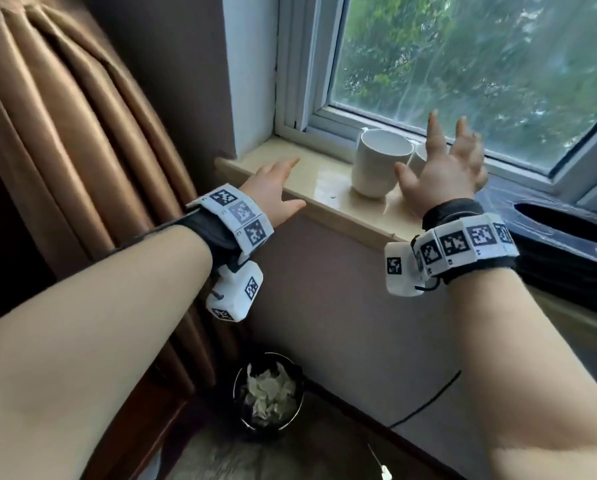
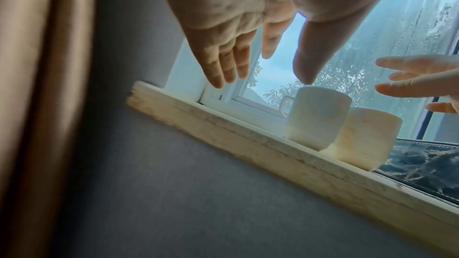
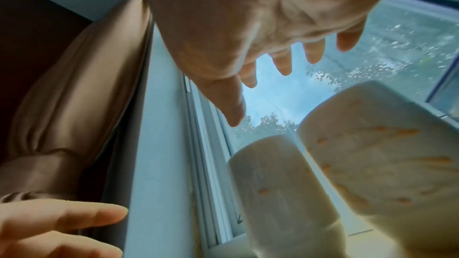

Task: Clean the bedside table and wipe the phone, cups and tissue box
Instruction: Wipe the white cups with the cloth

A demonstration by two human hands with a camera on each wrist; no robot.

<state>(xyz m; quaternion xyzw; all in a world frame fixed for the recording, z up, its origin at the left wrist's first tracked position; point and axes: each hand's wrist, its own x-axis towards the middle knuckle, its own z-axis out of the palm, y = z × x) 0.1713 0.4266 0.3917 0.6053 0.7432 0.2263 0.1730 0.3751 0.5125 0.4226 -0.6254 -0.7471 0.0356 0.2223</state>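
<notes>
Above two cups (image 1: 380, 162), both hands spread empty.

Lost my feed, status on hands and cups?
Left hand and right hand open, empty. Two cups upright on windowsill, right hand reaching over them. Nothing blocking.

Support surface: pale stone windowsill (image 1: 310, 174), running under the window frame. Standing upright on it, two white cups: the left cup (image 1: 376, 164) and, touching or just beside it at its 3 o'clock, the right cup (image 2: 365, 136) (orange marks on its wall). Further toward 3 o'clock lies a dark tissue box (image 1: 546, 220).
</notes>
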